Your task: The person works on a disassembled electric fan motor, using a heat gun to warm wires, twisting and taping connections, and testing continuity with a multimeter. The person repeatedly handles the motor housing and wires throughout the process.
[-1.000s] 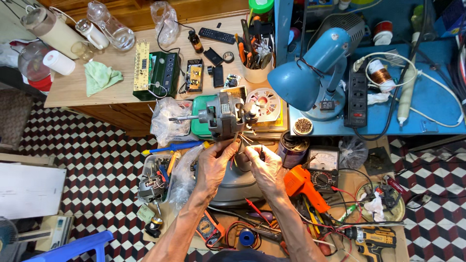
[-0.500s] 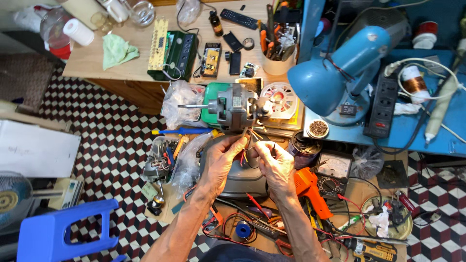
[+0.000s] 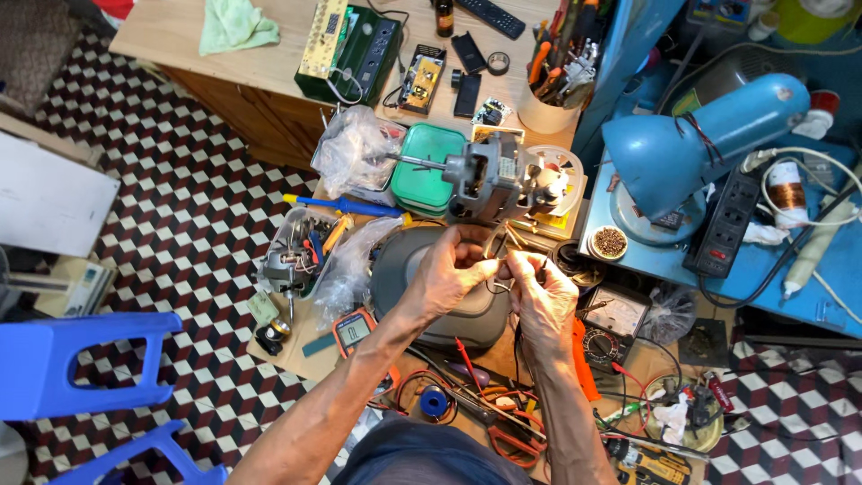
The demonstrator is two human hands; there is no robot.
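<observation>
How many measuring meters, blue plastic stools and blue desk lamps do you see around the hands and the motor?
Measuring meters: 2, one orange digital, one analogue dial
Blue plastic stools: 2, and
Blue desk lamps: 1
Total: 5

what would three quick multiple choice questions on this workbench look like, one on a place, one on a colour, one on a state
1. Where is the grey motor?
A. on the floor tiles
B. just above both hands
C. on the blue stool

2. What colour is the desk lamp?
A. red
B. white
C. blue

3. What are the left hand and right hand doing?
A. pinching thin wires under the motor
B. resting flat, empty
C. gripping a hammer

Answers: 1 B, the motor sits directly past the fingertips. 2 C, its shade and base are blue. 3 A, the fingers of both hands close on wires hanging from the motor.
</observation>
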